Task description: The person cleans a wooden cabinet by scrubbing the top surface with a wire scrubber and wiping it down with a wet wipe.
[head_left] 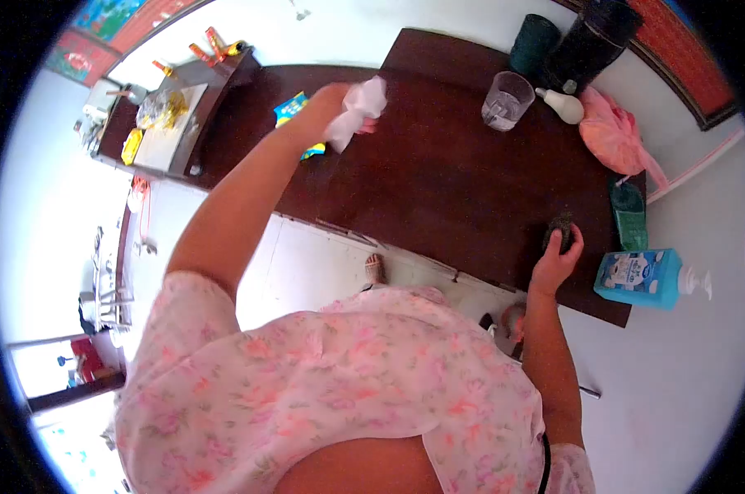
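My left hand (330,109) holds a crumpled white tissue (366,100) above the dark brown tabletop (438,156). Partly hidden beneath that hand and wrist is a blue and yellow packet (292,107). Near the table's right front edge, my right hand (558,262) has its thumb and fingers around a small dark, rough-looking object (559,234), whose kind I cannot make out. Farther back on the table stands a clear plastic cup (507,102). To the right of my right hand is a blue pump bottle (640,277).
At the back right are a dark green cylinder (535,44), a large black container (591,41), a white bulb (562,106), a pink plastic bag (613,132) and a green pouch (629,216). A side shelf (193,136) at the left holds a yellowish plastic bag (160,109).
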{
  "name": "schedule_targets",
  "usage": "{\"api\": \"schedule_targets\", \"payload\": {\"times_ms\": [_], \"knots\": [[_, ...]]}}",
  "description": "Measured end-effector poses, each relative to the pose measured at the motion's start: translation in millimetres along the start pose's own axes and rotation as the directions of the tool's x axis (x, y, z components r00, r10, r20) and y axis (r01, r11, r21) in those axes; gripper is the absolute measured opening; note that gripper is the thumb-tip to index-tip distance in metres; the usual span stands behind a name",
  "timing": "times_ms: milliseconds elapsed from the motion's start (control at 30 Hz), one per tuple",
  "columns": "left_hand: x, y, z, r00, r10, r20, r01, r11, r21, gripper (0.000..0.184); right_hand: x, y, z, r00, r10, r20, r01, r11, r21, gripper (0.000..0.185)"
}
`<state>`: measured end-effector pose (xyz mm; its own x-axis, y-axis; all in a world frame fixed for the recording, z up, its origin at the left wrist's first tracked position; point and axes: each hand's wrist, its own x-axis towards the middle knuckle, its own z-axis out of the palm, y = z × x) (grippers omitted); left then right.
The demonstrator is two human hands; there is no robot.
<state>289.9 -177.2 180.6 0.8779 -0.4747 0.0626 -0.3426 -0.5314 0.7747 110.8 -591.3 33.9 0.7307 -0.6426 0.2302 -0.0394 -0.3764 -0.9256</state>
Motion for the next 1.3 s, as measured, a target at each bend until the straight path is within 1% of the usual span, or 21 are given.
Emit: {"api": "schedule_targets", "payload": {"times_ms": [33,100,167,267,300,367,433,567,633,700,733,767,800,833,900,967,1000,1100,1167,1233,1300], "knots": [[-1,-8,4,0.996,-0.021,-0.084,0.078,0.638,0.766,0.022,0,2,-3,1.000,-0.014,0.024,0.014,1.000,0.002,0.047],[-7,-11,0,0.950,0.131,-0.284,0.072,0.792,0.607,0.024,3,6,1,1.000,0.008,0.019,-0.007,0.999,-0.045,0.048],[-11,-1,-2,0.887,-0.262,-0.380,0.337,0.931,0.143,0.027,0,5,3,1.000,0.015,0.024,-0.015,1.000,0.009,0.047],[-18,5,8,0.867,-0.245,-0.435,0.288,0.957,0.034,0.028,4,9,0,0.997,-0.039,0.067,0.038,0.999,0.024,0.046],[-21,10,14,0.871,-0.278,-0.405,0.255,0.960,-0.111,0.027,3,8,-2,0.996,-0.064,0.069,0.065,0.998,-0.011,0.046],[-26,22,27,0.879,-0.309,-0.364,0.227,0.941,-0.253,0.026,2,7,-4,0.996,-0.031,0.084,0.028,0.999,0.028,0.046],[-32,42,39,0.915,-0.356,-0.191,0.102,0.662,-0.742,0.022,2,5,-5,0.994,0.004,0.105,-0.011,0.998,0.065,0.046],[-43,62,56,0.946,-0.323,0.019,0.194,0.518,-0.833,0.020,2,7,-6,0.994,-0.027,0.110,0.027,1.000,0.003,0.044],[-43,53,67,0.930,-0.362,0.065,0.269,0.547,-0.793,0.020,2,2,-6,0.992,-0.034,0.119,0.036,0.999,-0.017,0.043],[-42,33,77,0.922,-0.384,0.050,0.367,0.822,-0.435,0.022,0,-3,-6,0.993,0.009,0.122,-0.015,0.999,0.044,0.043],[-40,20,82,0.933,-0.355,0.054,0.359,0.925,-0.123,0.023,0,1,-6,0.992,0.016,0.123,-0.020,0.999,0.038,0.043],[-42,-3,91,0.932,-0.358,0.060,0.363,0.923,-0.126,0.023,1,6,-6,0.992,0.018,0.124,-0.023,0.999,0.042,0.043],[-47,-29,100,0.981,-0.089,-0.171,0.144,0.928,0.344,0.025,2,9,-6,0.992,0.016,0.125,-0.022,0.999,0.049,0.043],[-49,-31,103,0.936,0.260,-0.238,0.012,0.650,0.760,0.027,2,9,-6,0.992,0.014,0.127,-0.020,0.999,0.046,0.043],[-50,-33,102,0.946,0.166,-0.278,0.092,0.687,0.721,0.030,2,8,-6,0.991,-0.042,0.128,0.042,0.999,0.006,0.043],[-52,-36,101,0.942,0.335,-0.028,-0.227,0.694,0.683,0.032,3,12,-7,0.988,-0.058,0.146,0.061,0.998,-0.017,0.042],[-54,-38,106,0.907,0.382,0.175,-0.385,0.586,0.713,0.051,3,14,-8,0.983,-0.078,0.167,0.085,0.996,-0.033,0.042],[-50,-50,124,0.841,0.419,0.342,-0.540,0.615,0.575,0.052,2,6,-6,0.984,-0.054,0.170,0.071,0.993,-0.091,0.041],[-42,-59,122,0.819,0.418,0.393,-0.574,0.592,0.565,0.058,3,3,-6,0.984,-0.049,0.173,0.063,0.995,-0.081,0.040],[-53,-37,121,0.852,0.195,0.486,-0.464,0.710,0.529,0.066,1,2,-10,0.981,-0.038,0.188,0.054,0.996,-0.077,0.040],[-65,-48,128,0.790,0.222,0.571,-0.548,0.672,0.497,0.074,1,2,-6,0.987,-0.003,0.163,0.013,0.998,-0.057,0.040]]}}
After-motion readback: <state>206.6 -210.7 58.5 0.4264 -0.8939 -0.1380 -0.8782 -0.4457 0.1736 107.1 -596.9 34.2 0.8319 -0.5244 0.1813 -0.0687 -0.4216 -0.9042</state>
